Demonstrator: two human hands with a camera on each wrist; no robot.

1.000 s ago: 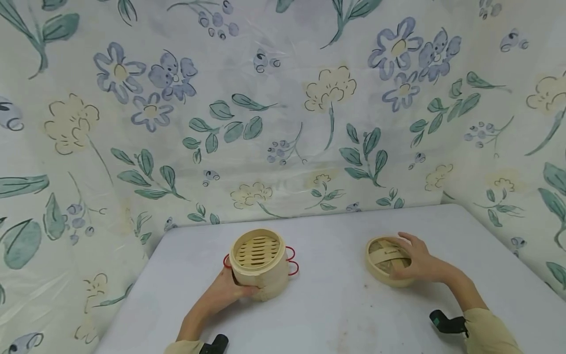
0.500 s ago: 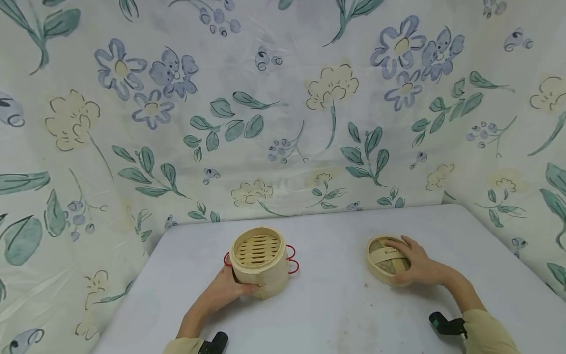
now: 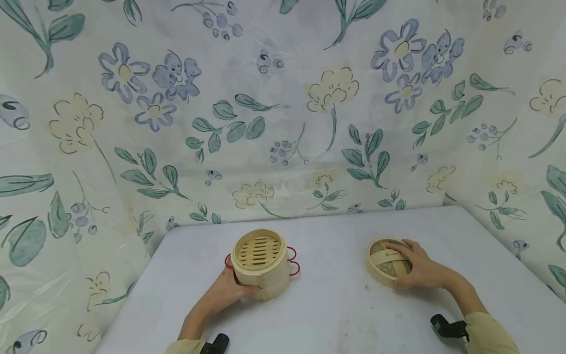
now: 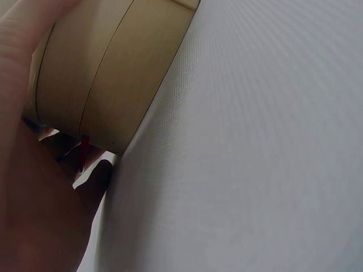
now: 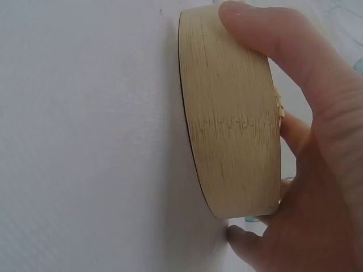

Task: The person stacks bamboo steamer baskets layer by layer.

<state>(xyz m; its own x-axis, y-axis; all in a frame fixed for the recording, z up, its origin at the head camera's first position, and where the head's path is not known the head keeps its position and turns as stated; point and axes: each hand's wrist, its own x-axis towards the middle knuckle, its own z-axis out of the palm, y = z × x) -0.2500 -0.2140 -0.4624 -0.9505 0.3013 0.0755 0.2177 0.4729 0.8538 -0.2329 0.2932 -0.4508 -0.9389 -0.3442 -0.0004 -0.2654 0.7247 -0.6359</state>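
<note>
Steamer slats (image 3: 258, 252), head view only

Your left hand (image 3: 230, 292) grips a pale bamboo steamer (image 3: 267, 279) at 11 o'clock, upright, uncovered, slotted floor (image 3: 258, 252) showing, red loops (image 3: 298, 268) at its 3 and 9; your right hand (image 3: 420, 269) grips its woven-topped lid (image 3: 383, 257) at 1.

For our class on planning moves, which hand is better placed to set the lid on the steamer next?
Probably the right hand: it grips the lid, while the left hand holds the steamer, whose top is uncovered.
</note>
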